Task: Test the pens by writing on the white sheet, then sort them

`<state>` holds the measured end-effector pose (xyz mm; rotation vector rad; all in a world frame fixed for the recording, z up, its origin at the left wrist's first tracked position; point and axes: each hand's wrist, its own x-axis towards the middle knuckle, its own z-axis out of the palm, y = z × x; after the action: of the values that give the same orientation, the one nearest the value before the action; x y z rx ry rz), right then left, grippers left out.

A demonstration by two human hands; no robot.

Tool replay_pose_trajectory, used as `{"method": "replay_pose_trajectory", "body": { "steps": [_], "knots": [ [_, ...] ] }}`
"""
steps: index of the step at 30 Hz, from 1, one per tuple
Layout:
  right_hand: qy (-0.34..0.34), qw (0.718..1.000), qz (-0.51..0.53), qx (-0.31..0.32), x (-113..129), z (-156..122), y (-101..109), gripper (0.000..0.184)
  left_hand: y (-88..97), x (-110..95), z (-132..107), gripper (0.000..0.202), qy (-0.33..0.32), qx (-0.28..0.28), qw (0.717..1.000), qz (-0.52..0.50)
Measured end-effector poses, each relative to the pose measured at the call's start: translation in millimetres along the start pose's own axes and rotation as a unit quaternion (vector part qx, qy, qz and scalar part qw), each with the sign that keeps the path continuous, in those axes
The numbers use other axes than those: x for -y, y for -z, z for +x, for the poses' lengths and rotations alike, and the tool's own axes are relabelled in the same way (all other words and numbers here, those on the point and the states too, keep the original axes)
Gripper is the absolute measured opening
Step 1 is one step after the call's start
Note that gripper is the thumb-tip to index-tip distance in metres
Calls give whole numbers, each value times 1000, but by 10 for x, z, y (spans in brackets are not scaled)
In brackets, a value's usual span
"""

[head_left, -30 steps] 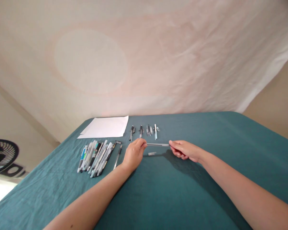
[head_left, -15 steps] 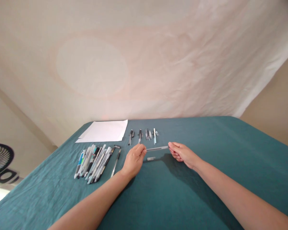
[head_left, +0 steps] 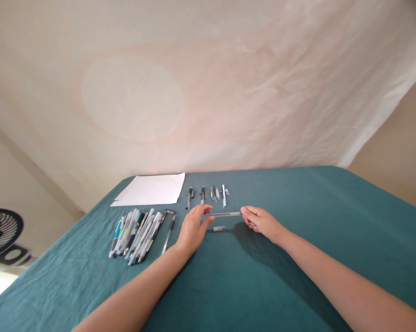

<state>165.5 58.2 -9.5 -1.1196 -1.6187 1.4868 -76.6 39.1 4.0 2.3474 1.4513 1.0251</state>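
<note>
A slim clear pen (head_left: 225, 214) is held level above the cloth by its right end, pinched in my right hand (head_left: 259, 222). Around the pen's left end, my left hand (head_left: 193, 227) is open, thumb and fingers apart; whether they touch the pen I cannot tell. Below the pen a small clear pen cap (head_left: 218, 228) lies on the cloth. Left of my left hand lies a single pen with a dark grip (head_left: 168, 234), and beyond it a pile of pens (head_left: 137, 237).
A green cloth (head_left: 298, 276) covers the table. White paper sheets (head_left: 151, 190) lie at the far left. Small groups of pens and caps, among them a pale blue pen (head_left: 223, 196), lie along the back. A black fan (head_left: 2, 233) stands off the table's left side.
My left hand's fingers have opened from their grip on the pen's left end. My right hand still holds the pen and has shifted slightly left.
</note>
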Motion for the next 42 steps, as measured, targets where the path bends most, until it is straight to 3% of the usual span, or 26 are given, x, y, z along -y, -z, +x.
{"method": "replay_pose_trajectory", "body": {
  "steps": [6, 11, 16, 20, 25, 32, 42],
  "knots": [
    [-2, 1000, -14, 12, -43, 8, -20, 46, -1, -86, -22, 6, -34, 22, 999, 29],
    [47, 996, -79, -18, -18, -8, -63, 46, -28, -22, -13, 20, -29, 41, 997, 54],
    [57, 992, -108, -22, 0, -33, -69, 44, -17, -62, -26, 21, -31, 47, 998, 35],
    [71, 989, -129, -14, 20, -55, -70, 43, -3, -106, -30, 8, -54, 61, 996, 46],
    [88, 984, -157, -5, 51, -72, -83, 42, -19, -78, -25, 20, -45, 59, 995, 60],
    [90, 982, -165, -2, 57, -79, -73, 39, 28, -108, -25, 9, -59, 46, 995, 72],
    [93, 981, -169, -2, -10, -52, -61, 34, 25, -92, -16, 21, -65, 71, 989, 109]
  ]
}}
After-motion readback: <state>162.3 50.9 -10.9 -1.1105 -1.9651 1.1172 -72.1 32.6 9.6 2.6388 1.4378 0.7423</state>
